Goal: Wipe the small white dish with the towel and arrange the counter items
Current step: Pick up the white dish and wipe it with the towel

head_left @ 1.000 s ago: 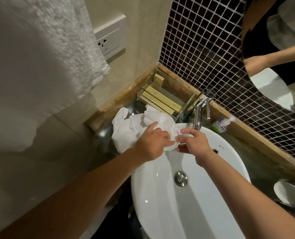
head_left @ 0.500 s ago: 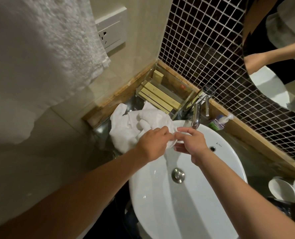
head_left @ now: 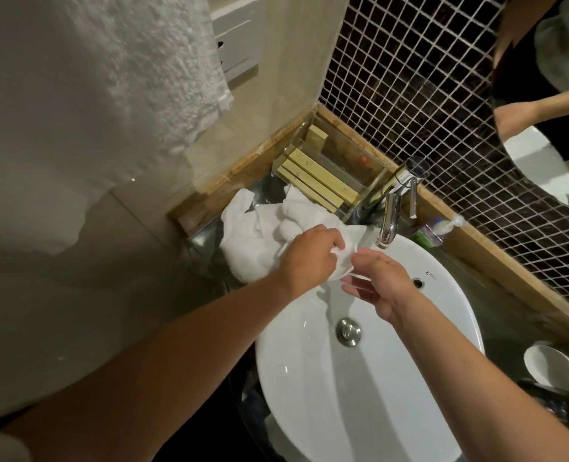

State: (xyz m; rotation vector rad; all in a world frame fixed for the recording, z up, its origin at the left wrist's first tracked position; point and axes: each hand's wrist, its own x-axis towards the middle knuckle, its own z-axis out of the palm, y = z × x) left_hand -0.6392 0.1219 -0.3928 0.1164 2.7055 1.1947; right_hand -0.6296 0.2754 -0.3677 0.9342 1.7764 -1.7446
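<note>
over the sink (head_left: 409,378) — left hand (head_left: 309,258) bunching towel (head_left: 259,235) against small white dish (head_left: 344,261), right hand (head_left: 376,285) fingers loosely pinching its rim.

The small dish (head_left: 349,251) is showing only as a sliver between the hands, the left hand (head_left: 309,261) and the bunched towel (head_left: 259,238) covering most of it. The right hand (head_left: 376,285) is hiding its underside (whether the fingers are touching it, I cannot tell). At four o'clock, two white bowls (head_left: 552,368) are running off the right edge. The bottle (head_left: 439,230) at one o'clock of the basin is too small to read. At eleven o'clock, a hanging towel (head_left: 93,78) is blocking part of the wall socket (head_left: 239,38).
</note>
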